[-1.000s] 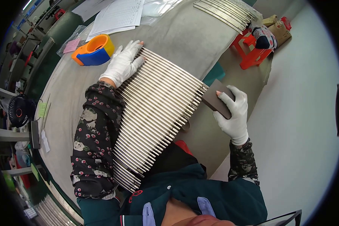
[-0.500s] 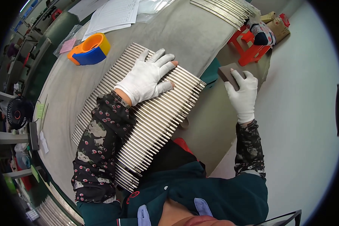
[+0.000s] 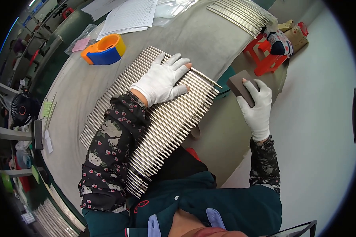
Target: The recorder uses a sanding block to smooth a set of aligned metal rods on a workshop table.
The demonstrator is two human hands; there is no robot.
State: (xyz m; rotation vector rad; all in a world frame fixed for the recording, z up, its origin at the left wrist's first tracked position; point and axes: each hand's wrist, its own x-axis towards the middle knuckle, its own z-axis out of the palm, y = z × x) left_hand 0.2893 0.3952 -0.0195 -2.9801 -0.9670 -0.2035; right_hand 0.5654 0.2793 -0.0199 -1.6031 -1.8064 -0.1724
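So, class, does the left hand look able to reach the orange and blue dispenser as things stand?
Probably yes: the left hand lies spread on the metal rods, and the dispenser sits uncovered to its left.

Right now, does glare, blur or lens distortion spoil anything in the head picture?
Head view: bright highlights streak the shiny silver metal rods; the left edge of the broad grey tabletop bows, probably fisheye distortion; the picture's corners fall to black; the white-gloved right hand and its dark grey rectangular block show no strong blur.

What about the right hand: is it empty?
No, the white-gloved right hand holds a brownish-grey block with its fingers and thumb.
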